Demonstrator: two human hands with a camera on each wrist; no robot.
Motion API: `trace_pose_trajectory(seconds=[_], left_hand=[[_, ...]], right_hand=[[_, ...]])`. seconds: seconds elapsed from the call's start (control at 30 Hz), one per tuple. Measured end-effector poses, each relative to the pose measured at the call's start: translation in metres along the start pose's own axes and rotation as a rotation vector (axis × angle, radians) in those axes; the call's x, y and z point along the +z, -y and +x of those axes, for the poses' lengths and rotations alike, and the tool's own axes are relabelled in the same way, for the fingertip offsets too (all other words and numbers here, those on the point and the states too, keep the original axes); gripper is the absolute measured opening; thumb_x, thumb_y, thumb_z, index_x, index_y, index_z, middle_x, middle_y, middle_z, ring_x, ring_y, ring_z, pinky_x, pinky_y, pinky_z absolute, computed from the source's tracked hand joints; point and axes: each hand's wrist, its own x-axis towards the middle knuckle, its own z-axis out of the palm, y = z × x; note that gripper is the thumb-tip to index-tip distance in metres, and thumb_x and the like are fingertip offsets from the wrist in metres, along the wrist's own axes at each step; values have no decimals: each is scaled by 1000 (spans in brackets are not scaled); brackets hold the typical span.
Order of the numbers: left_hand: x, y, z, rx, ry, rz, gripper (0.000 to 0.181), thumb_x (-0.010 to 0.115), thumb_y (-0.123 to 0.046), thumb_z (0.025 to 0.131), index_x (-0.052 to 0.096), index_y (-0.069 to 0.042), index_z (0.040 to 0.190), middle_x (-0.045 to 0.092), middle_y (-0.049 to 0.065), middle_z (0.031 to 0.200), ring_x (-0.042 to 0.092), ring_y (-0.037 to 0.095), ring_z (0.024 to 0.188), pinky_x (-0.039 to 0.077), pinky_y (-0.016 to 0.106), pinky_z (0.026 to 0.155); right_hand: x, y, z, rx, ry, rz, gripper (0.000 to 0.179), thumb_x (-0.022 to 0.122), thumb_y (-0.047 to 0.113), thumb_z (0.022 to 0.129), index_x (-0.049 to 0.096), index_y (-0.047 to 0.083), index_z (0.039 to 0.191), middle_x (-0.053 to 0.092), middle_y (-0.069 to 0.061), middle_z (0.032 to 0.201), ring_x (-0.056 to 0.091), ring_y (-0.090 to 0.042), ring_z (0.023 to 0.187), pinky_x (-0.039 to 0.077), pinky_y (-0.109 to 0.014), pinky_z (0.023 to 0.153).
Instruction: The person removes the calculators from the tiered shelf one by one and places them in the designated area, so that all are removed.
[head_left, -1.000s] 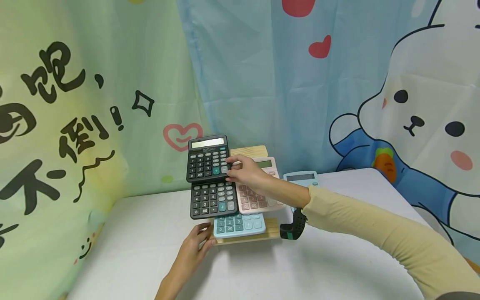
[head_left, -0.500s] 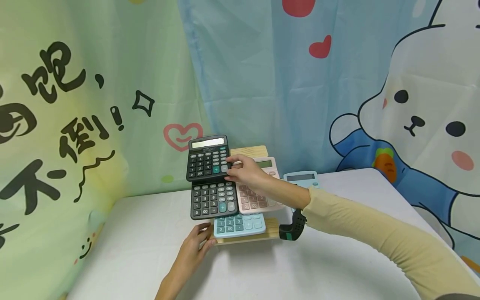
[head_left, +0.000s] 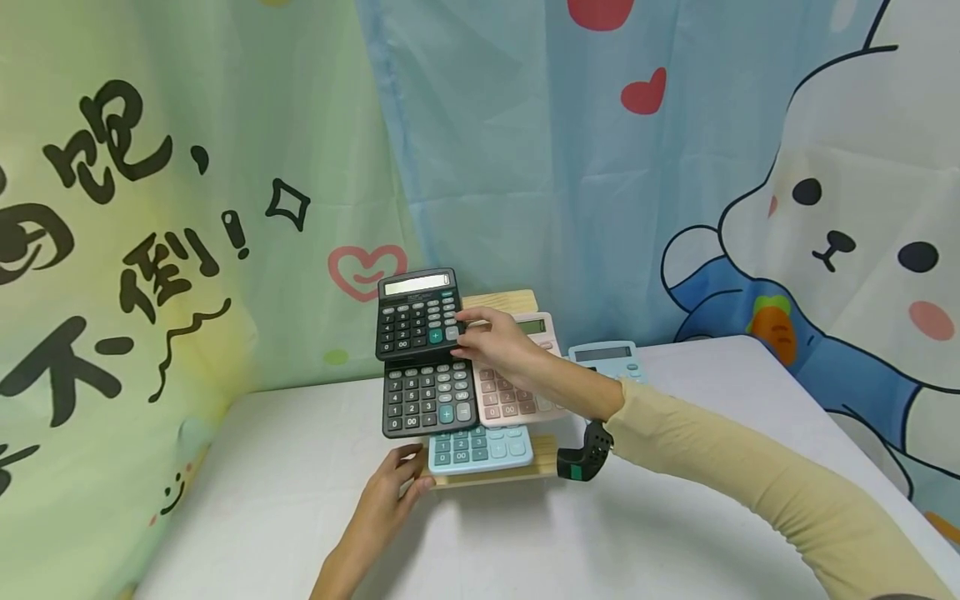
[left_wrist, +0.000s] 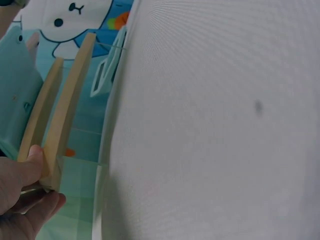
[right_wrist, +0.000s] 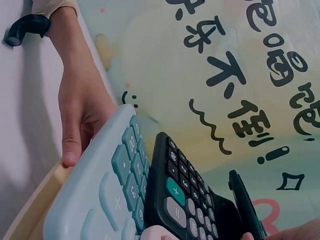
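Observation:
My right hand (head_left: pixel 498 343) pinches the lower right edge of a black desk calculator (head_left: pixel 405 327), which stands highest and furthest left. Below it sits a second black calculator (head_left: pixel 418 402), with a light blue calculator (head_left: pixel 480 452) showing under that one. A pink calculator (head_left: pixel 504 398) leans on the right, partly covered by my right hand and forearm. All are on a slatted wooden stand (head_left: pixel 543 458). My left hand (head_left: pixel 386 493) grips the stand's front left corner; in the left wrist view the thumb lies over the wooden slats (left_wrist: pixel 70 107) and the fingers curl beneath.
Another light blue calculator (head_left: pixel 603 353) stands behind my right forearm, to the right of the stand. A black strap (head_left: pixel 585 454) hangs from the right wrist. White cloth (head_left: pixel 300 467) covers the table, and a printed curtain (head_left: pixel 480 167) rises behind it.

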Motion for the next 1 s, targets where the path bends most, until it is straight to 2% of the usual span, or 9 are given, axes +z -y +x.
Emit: trace_pose_trajectory(seconds=[0.1,0.3,0.43,0.6,0.87,1.0], left_hand=[[0,-1,0,-8,4,-4,35,71,-19,85,69,1,114,62,15,125,63,32,113,53,45,93],[0,0,1,17,3,17,36,68,-22,88,69,2,114,62,15,124,63,33,113,53,46,92],[-1,0,1,23,1,21,36,67,-24,88,69,2,113,62,15,124,63,33,112,53,47,92],[-1,-1,2,4,5,15,36,68,-22,88,69,3,113,61,15,125,63,33,114,53,46,94],[0,0,0,14,10,20,40,67,-25,88,68,3,116,62,15,124,63,33,114,53,47,94],[0,0,0,22,3,12,39,68,-22,87,67,4,116,63,16,123,62,33,114,52,47,95]], right_hand=[[-1,1,0,7,-5,31,48,50,-8,93,46,6,140,46,-20,133,63,-23,105,57,-25,90],[-4,5,-2,13,-31,136,48,49,-7,95,46,7,141,45,-19,140,61,-30,118,57,-24,88],[-5,5,-4,7,-35,151,48,48,-7,95,45,7,141,45,-20,140,60,-31,120,58,-22,85],[-6,4,-6,6,-43,146,48,49,-7,95,46,7,141,47,-20,135,62,-27,112,58,-22,85],[-14,3,-14,-19,-52,111,49,49,-5,95,47,10,142,47,-19,132,68,-17,92,58,-21,84],[-19,5,-20,-56,-45,85,49,49,-4,96,45,10,143,47,-18,132,69,-15,91,57,-20,85]])
